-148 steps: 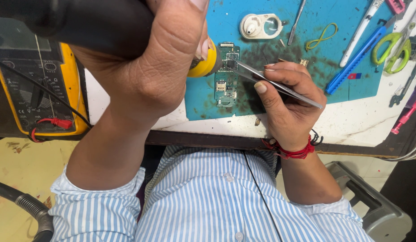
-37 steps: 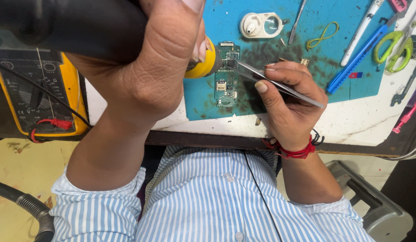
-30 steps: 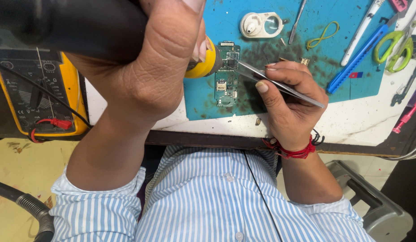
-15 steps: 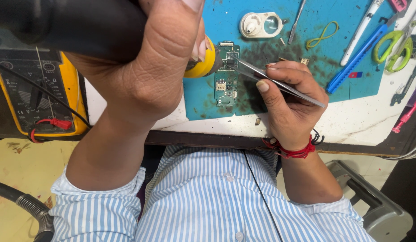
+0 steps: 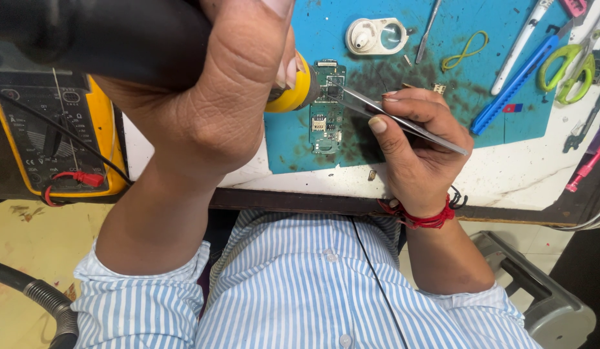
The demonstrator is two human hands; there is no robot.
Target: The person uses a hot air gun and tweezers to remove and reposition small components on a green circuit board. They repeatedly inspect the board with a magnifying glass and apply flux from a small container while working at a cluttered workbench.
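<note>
I see a blue-and-white striped shirt (image 5: 326, 291) with white buttons, sleeves rolled near the elbows, and what looks like red thread (image 5: 419, 218) around my right wrist.

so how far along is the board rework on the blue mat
Done: the green circuit board lies bare on the blue mat. In hand: the left hand aims the yellow-tipped hot-air tool at its top end, while the right hand holds tweezers there. Left: no part looks lifted yet.
</note>
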